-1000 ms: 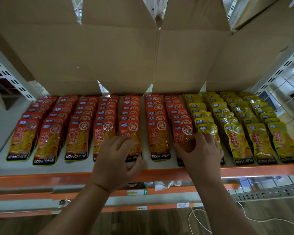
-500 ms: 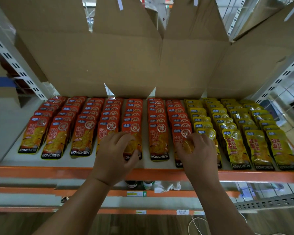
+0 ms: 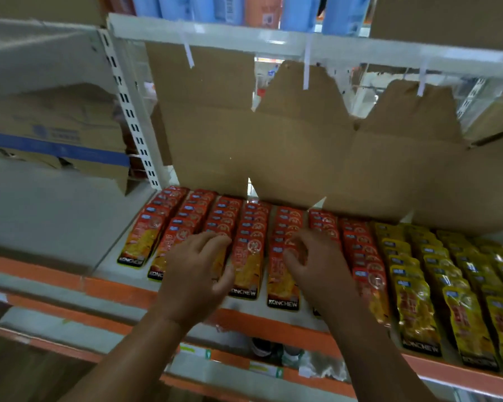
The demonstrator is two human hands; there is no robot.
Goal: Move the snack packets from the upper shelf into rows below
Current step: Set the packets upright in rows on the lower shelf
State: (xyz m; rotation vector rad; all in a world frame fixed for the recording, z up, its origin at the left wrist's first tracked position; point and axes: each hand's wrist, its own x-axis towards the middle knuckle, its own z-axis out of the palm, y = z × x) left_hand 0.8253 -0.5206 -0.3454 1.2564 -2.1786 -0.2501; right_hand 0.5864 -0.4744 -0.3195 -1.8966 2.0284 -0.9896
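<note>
Shelf: left hand and right hand, half-curled, touch red packets.

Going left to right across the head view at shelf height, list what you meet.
First the blue-striped carton → white slotted upright → leftmost red packet row → left hand → right hand → yellow packets.

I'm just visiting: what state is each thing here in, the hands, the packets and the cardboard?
left hand: fingers bent, resting on the red packets; grip unclear.
right hand: fingers bent over the red packets; grip unclear.
red packets: lying flat in overlapping rows.
yellow packets: lying flat in overlapping rows, right of the red.
cardboard: flattened, hanging by tape strips from the upper rail.
</note>
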